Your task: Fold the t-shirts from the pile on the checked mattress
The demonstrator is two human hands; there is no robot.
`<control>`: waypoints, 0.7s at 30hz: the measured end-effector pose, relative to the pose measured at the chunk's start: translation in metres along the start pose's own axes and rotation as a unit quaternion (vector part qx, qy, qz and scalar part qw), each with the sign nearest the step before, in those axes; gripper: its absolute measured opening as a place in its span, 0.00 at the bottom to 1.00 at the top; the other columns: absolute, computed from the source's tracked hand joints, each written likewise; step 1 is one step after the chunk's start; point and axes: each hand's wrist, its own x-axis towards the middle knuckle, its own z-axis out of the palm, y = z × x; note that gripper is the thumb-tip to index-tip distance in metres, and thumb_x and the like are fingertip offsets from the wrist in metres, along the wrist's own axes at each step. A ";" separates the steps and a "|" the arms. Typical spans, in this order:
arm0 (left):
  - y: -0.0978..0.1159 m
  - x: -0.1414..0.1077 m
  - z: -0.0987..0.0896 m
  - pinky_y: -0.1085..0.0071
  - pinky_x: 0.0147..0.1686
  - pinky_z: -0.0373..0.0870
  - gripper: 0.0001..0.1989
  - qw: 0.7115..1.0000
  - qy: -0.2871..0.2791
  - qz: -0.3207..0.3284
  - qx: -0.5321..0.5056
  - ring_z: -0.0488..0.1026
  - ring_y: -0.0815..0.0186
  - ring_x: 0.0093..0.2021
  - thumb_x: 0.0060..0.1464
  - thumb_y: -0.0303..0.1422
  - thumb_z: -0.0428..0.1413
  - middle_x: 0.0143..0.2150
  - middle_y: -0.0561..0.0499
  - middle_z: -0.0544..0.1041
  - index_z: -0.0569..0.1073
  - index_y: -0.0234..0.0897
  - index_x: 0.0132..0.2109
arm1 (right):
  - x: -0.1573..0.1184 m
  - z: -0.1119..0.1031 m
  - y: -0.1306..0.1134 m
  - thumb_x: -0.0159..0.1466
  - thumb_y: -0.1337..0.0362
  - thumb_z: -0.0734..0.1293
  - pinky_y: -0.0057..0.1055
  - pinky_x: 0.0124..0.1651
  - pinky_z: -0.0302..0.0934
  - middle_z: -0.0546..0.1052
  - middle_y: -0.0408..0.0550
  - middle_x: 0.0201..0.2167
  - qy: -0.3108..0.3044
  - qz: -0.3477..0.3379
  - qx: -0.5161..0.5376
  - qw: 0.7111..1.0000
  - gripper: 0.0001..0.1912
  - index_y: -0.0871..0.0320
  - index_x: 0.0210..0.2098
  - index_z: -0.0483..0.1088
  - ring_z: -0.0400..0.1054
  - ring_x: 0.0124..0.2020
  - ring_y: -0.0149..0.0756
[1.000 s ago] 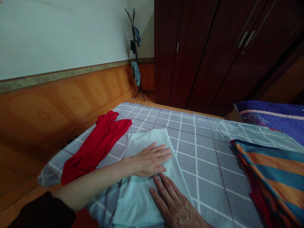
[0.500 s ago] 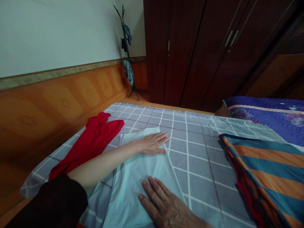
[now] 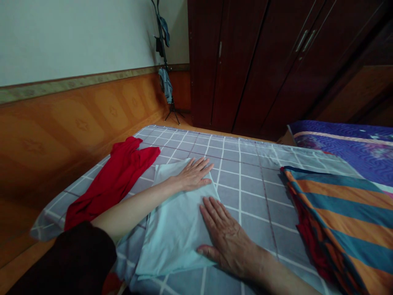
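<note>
A pale blue-white cloth (image 3: 175, 237), folded to a rough rectangle, lies on the checked bed sheet (image 3: 254, 221). My left hand (image 3: 193, 175) rests flat on its far end, fingers stretched toward the far right corner. Lower down, my right hand (image 3: 225, 235) lies along the cloth's right edge, palm down, thumb apart from the fingers and resting on the fabric. Neither hand grips anything. Parts of the far end and the right edge are hidden under the hands. What kind of garment the cloth is cannot be made out.
A crumpled red garment (image 3: 113, 180) lies on the left of the bed. At the right sits a stack of folded clothes with an orange-and-teal striped cloth (image 3: 344, 209) on top. Beyond stand a coat rack (image 3: 166, 61), a dark wardrobe (image 3: 233, 69) and a purple bedspread (image 3: 346, 141).
My right hand has slid forward and right, from the cloth's near part to its right edge. My left hand has shifted slightly at the far end. The view has tilted down a little.
</note>
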 end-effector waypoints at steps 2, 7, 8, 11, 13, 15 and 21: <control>0.008 -0.014 -0.006 0.52 0.65 0.32 0.31 1.000 0.009 -0.010 0.000 0.35 0.57 0.70 0.64 0.45 0.42 0.71 0.40 0.43 0.48 0.34 0.68 | 0.001 0.007 0.008 0.65 0.44 0.56 0.53 0.63 0.47 0.50 0.69 0.65 0.028 0.007 -0.030 0.999 0.41 0.73 0.64 0.51 0.36 0.67 0.55; 0.048 -0.084 -0.014 0.55 0.66 0.33 0.37 0.995 -0.046 0.058 -0.060 0.34 0.57 0.70 0.62 0.50 0.43 0.71 0.40 0.41 0.42 0.34 0.69 | 0.002 0.017 0.013 0.64 0.43 0.57 0.53 0.63 0.48 0.49 0.69 0.66 0.062 -0.005 -0.052 0.997 0.44 0.72 0.65 0.47 0.36 0.68 0.53; 0.055 -0.100 -0.013 0.55 0.66 0.33 0.39 0.992 -0.063 0.082 -0.072 0.34 0.58 0.70 0.61 0.51 0.43 0.71 0.41 0.40 0.39 0.35 0.69 | 0.002 0.018 0.013 0.64 0.43 0.57 0.53 0.63 0.48 0.48 0.68 0.66 0.067 -0.007 -0.051 0.996 0.44 0.72 0.66 0.46 0.35 0.68 0.53; 0.061 -0.143 -0.007 0.54 0.66 0.32 0.37 0.990 -0.089 0.077 -0.080 0.33 0.57 0.70 0.62 0.51 0.41 0.71 0.44 0.37 0.36 0.39 0.69 | 0.002 0.017 0.012 0.64 0.43 0.58 0.54 0.62 0.49 0.48 0.69 0.66 0.086 -0.009 -0.059 0.995 0.45 0.72 0.66 0.43 0.34 0.68 0.54; 0.056 -0.166 -0.004 0.53 0.66 0.33 0.37 0.993 -0.090 0.033 -0.074 0.34 0.56 0.70 0.63 0.50 0.41 0.71 0.44 0.37 0.36 0.40 0.69 | 0.002 0.017 0.010 0.64 0.43 0.58 0.54 0.62 0.49 0.47 0.71 0.66 0.091 -0.004 -0.071 0.993 0.47 0.73 0.67 0.41 0.34 0.68 0.55; 0.048 -0.183 -0.003 0.53 0.66 0.36 0.37 0.994 -0.084 -0.004 -0.069 0.35 0.55 0.70 0.62 0.50 0.43 0.71 0.44 0.37 0.35 0.41 0.69 | 0.002 0.016 0.008 0.64 0.44 0.58 0.53 0.63 0.49 0.47 0.70 0.66 0.088 0.005 -0.078 0.993 0.48 0.73 0.67 0.38 0.34 0.68 0.55; 0.050 -0.198 -0.012 0.52 0.66 0.37 0.37 0.995 -0.068 -0.052 -0.057 0.37 0.56 0.70 0.63 0.46 0.45 0.71 0.43 0.39 0.36 0.41 0.69 | 0.000 0.019 0.006 0.63 0.44 0.59 0.53 0.62 0.49 0.46 0.70 0.66 0.076 0.019 -0.089 0.993 0.49 0.71 0.68 0.33 0.36 0.67 0.56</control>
